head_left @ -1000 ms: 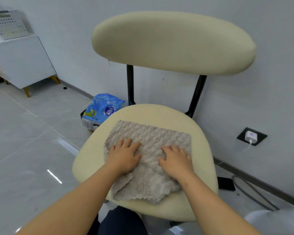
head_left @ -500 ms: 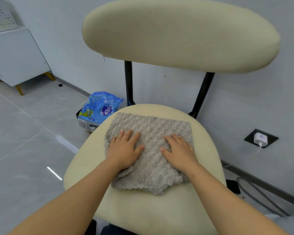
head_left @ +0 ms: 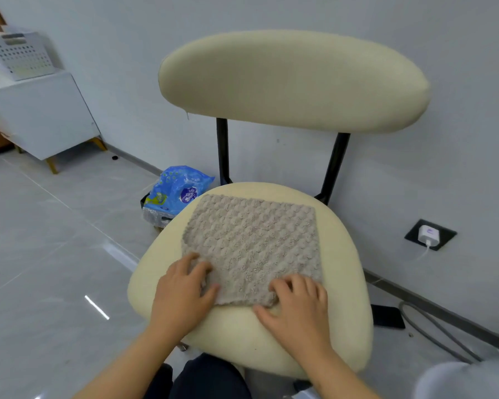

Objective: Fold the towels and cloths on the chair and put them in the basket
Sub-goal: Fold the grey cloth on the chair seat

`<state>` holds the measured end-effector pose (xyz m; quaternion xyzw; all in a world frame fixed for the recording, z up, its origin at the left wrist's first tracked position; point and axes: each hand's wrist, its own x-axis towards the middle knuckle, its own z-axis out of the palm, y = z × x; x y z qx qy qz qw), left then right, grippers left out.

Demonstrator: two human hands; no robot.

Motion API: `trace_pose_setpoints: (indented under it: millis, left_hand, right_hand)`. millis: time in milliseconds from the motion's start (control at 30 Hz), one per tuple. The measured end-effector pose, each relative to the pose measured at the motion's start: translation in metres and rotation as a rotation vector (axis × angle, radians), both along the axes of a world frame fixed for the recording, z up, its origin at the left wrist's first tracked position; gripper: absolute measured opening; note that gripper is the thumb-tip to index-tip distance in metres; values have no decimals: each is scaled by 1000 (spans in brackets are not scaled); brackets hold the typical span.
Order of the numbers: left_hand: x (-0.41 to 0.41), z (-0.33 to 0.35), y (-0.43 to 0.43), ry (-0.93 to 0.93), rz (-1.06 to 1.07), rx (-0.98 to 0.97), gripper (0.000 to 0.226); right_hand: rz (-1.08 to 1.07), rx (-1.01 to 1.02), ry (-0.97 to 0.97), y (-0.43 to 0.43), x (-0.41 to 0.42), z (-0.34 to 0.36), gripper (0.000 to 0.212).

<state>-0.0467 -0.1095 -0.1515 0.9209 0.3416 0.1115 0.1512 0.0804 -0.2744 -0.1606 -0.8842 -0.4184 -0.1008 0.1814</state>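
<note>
While the cloth point(head_left: 251, 246) lies spread flat on the chair point(head_left: 343, 312) seat, its near edge is taken up at both corners.

The near-left corner is bunched under the curled fingers and thumb of the left hand point(head_left: 182, 292), and the near-right corner is pinched by the right hand point(head_left: 297, 306), fingers on top and thumb by the edge below, so each grip is closed on fabric. The cloth is judged light, thick, soft and limp, with a nubbly pile that should not slip. It can be expected to sag wherever it is not held, so a corner hold on both sides is best suited for carrying the near edge over to the far one. The basket point(head_left: 20, 56) is seen well apart, on a white cabinet point(head_left: 41, 116) at the far left.
</note>
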Motion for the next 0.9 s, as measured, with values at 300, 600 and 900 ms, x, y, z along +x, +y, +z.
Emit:
trace_pose_setpoints:
  millis: [300,600,900]
  left_hand:
    - [-1,14,-13,90,-150,7,45]
    - [0,4,-7,79,-238,61,35]
    - [0,-1,-3,117,-248,75,39]
  right_hand:
    - [3,154,-206,8,5,1,22]
    - [-19,36,-179,6,8,-6,28]
    - [-270,232,-129,-12,30,-1,29]
